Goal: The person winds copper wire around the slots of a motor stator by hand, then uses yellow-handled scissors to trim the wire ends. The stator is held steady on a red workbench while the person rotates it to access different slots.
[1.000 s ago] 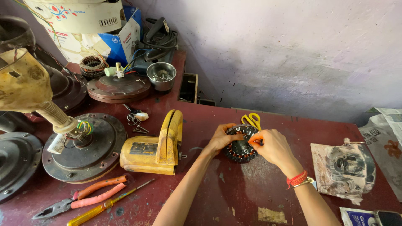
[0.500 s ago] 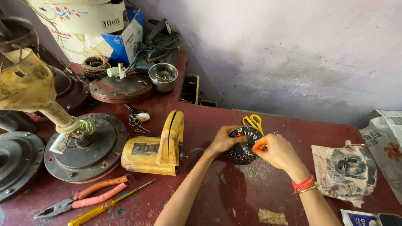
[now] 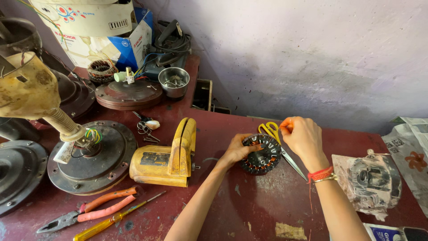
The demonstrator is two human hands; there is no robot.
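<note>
So the right hand (image 3: 303, 136) has lifted up off the round stator core (image 3: 261, 154) since half a second ago. Back then it sat low against the core's rim; now it's raised above it, fingertips pinched on something orange, maybe a slip of insulation or a wire end, hard to tell at this size. The left hand (image 3: 236, 151) hasn't moved, fingers curled around the core's left edge, holding it down on the dark red bench (image 3: 267, 209). Looks to me like something's being pulled or threaded out of the slots. Yellow-handled scissors (image 3: 273, 134) lie just behind the core, and the yellow tool housing (image 3: 167, 156) sits off to its left.
</note>
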